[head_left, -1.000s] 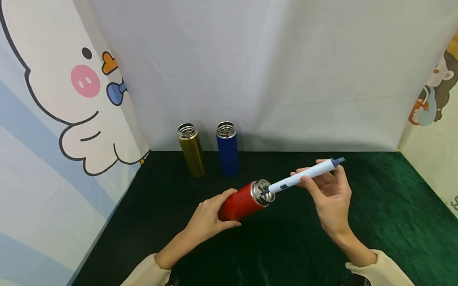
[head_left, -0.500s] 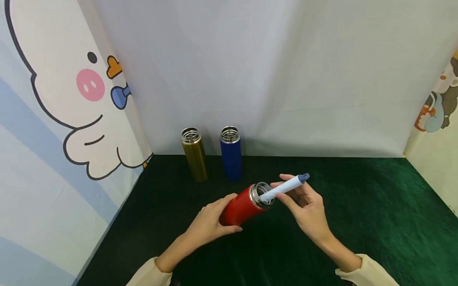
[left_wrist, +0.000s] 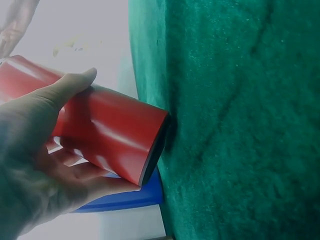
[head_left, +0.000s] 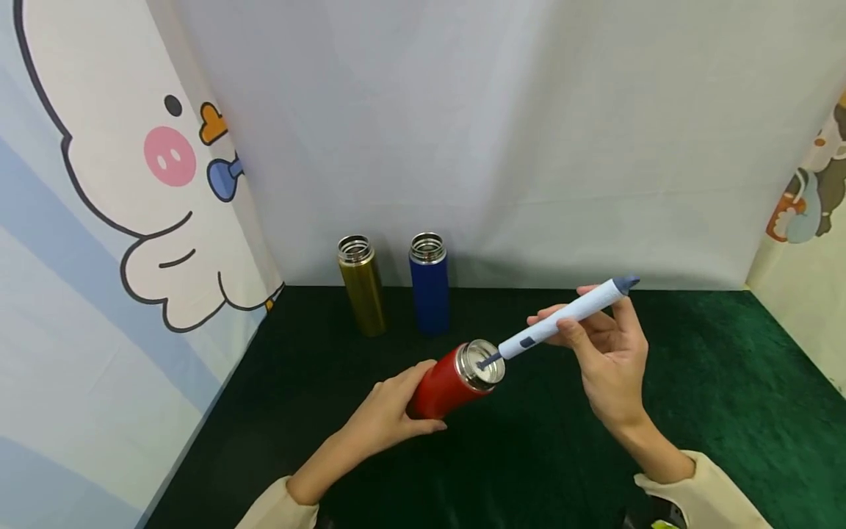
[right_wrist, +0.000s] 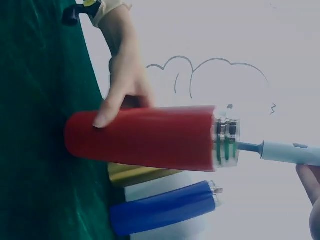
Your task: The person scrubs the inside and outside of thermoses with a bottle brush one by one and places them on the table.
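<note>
My left hand point(head_left: 382, 413) grips a red vacuum flask point(head_left: 441, 388) around its body, thumb on the near side. The flask leans with its open steel mouth point(head_left: 481, 364) toward the right; in the left wrist view its dark base is close to the green cloth. Between thumb and fingers, my right hand point(head_left: 615, 364) pinches the pale blue handle of a bottle brush point(head_left: 565, 319). The brush's thin dark shaft point(right_wrist: 250, 147) runs into the flask's mouth, where something white fills the opening. Most of the brush head is hidden inside.
A gold flask point(head_left: 363, 297) and a blue flask point(head_left: 429, 294), both uncapped, stand upright side by side at the back. Dark green cloth point(head_left: 714, 360) covers the table. Behind it hangs a white curtain point(head_left: 529, 147), with a cartoon-printed panel point(head_left: 99, 220) at the left.
The right hand first pushed the brush handle down into the flask's mouth, then drew it back up and right, exposing the shaft. The left hand keeps the red flask nearly still.
</note>
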The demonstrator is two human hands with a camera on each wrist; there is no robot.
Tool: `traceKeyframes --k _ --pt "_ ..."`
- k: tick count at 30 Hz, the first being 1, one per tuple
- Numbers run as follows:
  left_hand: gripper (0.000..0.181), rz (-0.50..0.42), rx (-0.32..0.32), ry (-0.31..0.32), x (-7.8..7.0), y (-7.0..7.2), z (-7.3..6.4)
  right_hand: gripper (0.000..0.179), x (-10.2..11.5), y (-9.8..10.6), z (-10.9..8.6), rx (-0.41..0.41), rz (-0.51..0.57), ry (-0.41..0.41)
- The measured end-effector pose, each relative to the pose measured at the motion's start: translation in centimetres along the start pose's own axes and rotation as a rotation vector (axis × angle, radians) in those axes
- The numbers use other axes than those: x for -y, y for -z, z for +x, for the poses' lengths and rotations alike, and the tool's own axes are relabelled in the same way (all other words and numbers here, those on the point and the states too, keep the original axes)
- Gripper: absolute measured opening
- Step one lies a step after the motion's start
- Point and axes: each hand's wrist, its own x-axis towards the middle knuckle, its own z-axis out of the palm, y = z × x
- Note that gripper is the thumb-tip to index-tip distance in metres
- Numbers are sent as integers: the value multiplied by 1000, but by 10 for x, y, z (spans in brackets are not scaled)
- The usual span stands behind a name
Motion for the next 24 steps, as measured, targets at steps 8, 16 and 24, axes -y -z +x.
traceKeyframes --k 8,16,24 --pt "76 141 39 -13 -2 -1 0 37 -9 -10 -9 -17 -90 50" --pt "74 133 17 -23 -2 0 1 36 -29 -15 -36 92 -329 -194" --pt "74 106 -17 -30 3 0 2 43 -21 -8 -20 126 -105 -159"
